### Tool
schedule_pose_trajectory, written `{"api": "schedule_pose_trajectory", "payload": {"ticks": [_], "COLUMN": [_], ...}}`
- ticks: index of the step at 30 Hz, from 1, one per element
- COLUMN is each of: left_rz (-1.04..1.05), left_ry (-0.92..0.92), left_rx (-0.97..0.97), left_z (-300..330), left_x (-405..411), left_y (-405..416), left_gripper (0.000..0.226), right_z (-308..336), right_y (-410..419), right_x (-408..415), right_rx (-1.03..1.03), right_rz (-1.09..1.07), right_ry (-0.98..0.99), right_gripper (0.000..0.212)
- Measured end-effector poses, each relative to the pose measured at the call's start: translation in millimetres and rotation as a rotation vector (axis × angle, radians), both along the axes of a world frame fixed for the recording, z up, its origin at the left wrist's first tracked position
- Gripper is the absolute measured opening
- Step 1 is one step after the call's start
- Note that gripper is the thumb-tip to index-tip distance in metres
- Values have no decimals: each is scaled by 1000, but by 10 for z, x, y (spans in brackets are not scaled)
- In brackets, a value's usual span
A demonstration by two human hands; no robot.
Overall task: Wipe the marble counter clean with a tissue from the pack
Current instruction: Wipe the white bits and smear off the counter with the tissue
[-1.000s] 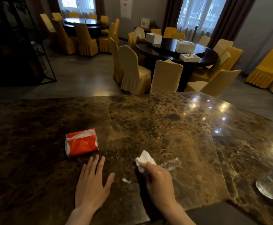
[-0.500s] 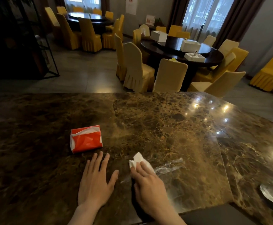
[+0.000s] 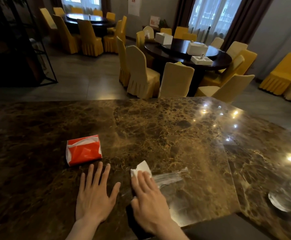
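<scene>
The left hand point(image 3: 94, 198) lies flat on the marble counter point(image 3: 167, 132), palm down with fingers spread, holding nothing. Just beyond its fingertips sits the red tissue pack point(image 3: 83, 149), its top torn open with white paper showing. The right hand point(image 3: 149, 201) presses a white tissue point(image 3: 140, 169) against the counter under its flattened fingers, so that the tissue's far corner sticks out past them. A pale wet streak point(image 3: 169, 175) runs across the marble to the right of the tissue. Beyond the counter stands a dark round table point(image 3: 188, 52) ringed by covered chairs point(image 3: 175, 80).
</scene>
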State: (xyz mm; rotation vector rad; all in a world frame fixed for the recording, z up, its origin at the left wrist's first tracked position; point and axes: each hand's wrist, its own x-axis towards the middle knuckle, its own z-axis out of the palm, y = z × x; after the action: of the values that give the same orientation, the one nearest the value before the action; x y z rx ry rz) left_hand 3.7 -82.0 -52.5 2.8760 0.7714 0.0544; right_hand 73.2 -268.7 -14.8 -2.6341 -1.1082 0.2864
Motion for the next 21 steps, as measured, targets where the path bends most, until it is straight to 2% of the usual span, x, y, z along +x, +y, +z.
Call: {"api": "schedule_pose_trajectory", "payload": {"ticks": [3,8,11,17,19,21], "left_rz": [-3,6,11,6,9,14], "left_ry": [2,-19,-8,-5,-1,7], "left_rx": [-2,-24,-35,-40,-45,-49], "left_z": [2,-2,11,57,75,77], "left_x": [-1,-17,-7,13,14,9], "left_y": [5,8,11,-7,5,0], "left_gripper": [88,85,85,86,86,87], "right_z": [-29,22,61,26,86,215], "right_y": [-91,-881,-994,-620,-596,-648], "right_x": [35,557,656,321,331,392], "right_rx": [-20,-91,-61,39,95,267], "right_rz": [32,-316,-386,-165,-112,-166], "right_ry": [-14,-99,-65,-106,-124,-54], "right_gripper": [71,64,62,61,49,34]}}
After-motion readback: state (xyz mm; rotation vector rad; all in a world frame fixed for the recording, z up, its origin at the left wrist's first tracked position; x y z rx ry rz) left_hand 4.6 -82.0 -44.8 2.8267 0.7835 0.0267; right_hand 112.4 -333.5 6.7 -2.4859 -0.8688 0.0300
